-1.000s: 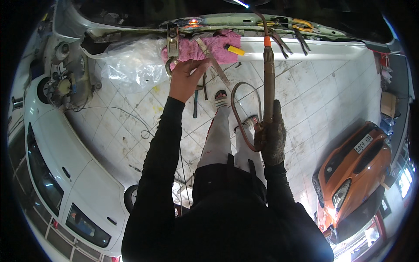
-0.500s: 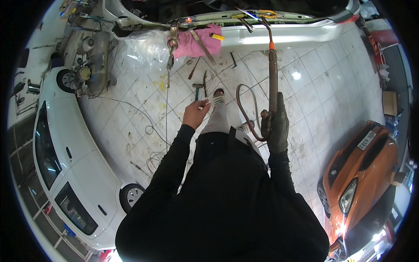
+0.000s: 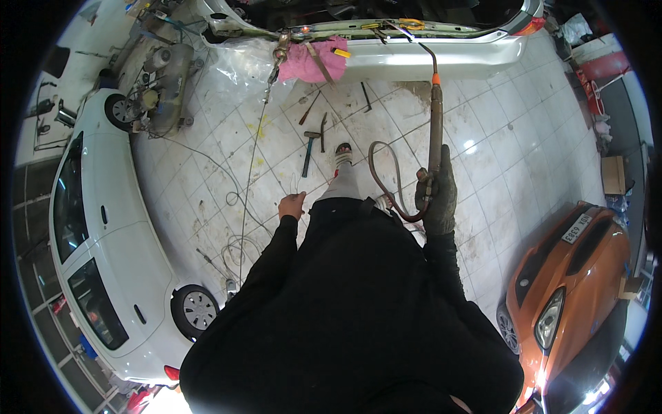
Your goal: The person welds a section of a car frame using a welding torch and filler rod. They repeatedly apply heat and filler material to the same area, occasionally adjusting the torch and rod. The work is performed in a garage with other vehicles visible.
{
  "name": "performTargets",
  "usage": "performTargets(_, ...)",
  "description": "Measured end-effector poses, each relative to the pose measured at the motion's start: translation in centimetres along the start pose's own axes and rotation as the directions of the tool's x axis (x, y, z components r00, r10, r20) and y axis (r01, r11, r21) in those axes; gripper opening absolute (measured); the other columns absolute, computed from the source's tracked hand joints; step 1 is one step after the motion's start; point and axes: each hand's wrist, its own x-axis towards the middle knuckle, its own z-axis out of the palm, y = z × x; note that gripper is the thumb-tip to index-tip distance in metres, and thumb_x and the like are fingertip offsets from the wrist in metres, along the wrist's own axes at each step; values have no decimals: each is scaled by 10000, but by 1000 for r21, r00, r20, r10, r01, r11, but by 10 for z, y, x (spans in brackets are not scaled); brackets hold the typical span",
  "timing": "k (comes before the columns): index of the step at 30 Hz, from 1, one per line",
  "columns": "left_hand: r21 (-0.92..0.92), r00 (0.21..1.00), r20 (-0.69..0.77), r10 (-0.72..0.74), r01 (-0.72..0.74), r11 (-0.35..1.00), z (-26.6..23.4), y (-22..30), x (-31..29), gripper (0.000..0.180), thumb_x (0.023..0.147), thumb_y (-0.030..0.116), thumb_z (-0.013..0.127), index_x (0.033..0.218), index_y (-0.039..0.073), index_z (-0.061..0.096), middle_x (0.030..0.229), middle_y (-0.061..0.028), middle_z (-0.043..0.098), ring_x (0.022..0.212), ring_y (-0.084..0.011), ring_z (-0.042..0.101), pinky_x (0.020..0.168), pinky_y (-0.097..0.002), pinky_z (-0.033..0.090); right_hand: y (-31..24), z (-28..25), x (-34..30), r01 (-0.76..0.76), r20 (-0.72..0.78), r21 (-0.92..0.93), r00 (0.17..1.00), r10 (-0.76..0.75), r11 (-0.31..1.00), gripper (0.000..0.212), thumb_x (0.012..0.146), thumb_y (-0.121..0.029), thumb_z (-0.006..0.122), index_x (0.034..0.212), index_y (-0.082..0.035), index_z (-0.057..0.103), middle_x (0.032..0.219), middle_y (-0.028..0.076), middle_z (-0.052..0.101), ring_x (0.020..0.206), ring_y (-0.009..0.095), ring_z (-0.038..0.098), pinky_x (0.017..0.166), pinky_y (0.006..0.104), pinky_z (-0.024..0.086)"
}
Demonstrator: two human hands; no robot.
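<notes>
My right hand (image 3: 442,200), in a dark work glove, is closed around the lower end of a long brown gas torch (image 3: 436,127). The torch stands away from me, with an orange band near its neck. Its bent tip reaches toward the open rear edge of a white car (image 3: 393,61); I make out no flame there. A brown hose (image 3: 373,165) loops from the torch's handle. My bare left hand (image 3: 292,205) hangs low beside my leg, fingers pinched on a thin pale wire (image 3: 294,183) that is hard to see.
A hammer (image 3: 309,153) and other hand tools lie on the tiled floor. A pink cloth (image 3: 303,63) hangs over the bumper beside a metal clamp (image 3: 281,50) with a taut cable (image 3: 252,152). A compressor (image 3: 169,86), a white car (image 3: 114,241) and an orange car (image 3: 569,276) stand around.
My left hand has dropped back toward my body, away from the hammer. The torch tip has drawn back from the car's edge, and the bright glow at it is gone. The view has shifted slightly.
</notes>
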Motion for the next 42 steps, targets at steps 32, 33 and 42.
performTargets(32,21,519,65,852,-854,519,-105,380,274,252,933,297,755,1098,113,807,929,-47,779,891,-259,723,926,-422,478,107,229,264,-291,91,-3,953,290,957,768,1057,-359,641,1689,-163,251,891,81,692,595,87,575,481,251,481)
performTargets(33,11,526,82,846,-850,527,-105,380,286,253,935,294,755,1106,114,805,929,-43,780,908,-257,721,940,-434,471,111,235,270,-302,77,-7,950,302,953,770,1055,-360,641,1688,-160,252,886,82,692,590,89,574,479,252,478)
performTargets(42,151,657,-2,754,-745,650,-91,379,337,244,941,273,772,1147,150,817,1015,-28,782,1017,-186,679,1056,-399,392,114,262,314,-332,-36,-49,943,330,942,785,1037,-369,639,1685,-138,260,841,93,693,541,103,562,461,253,450)
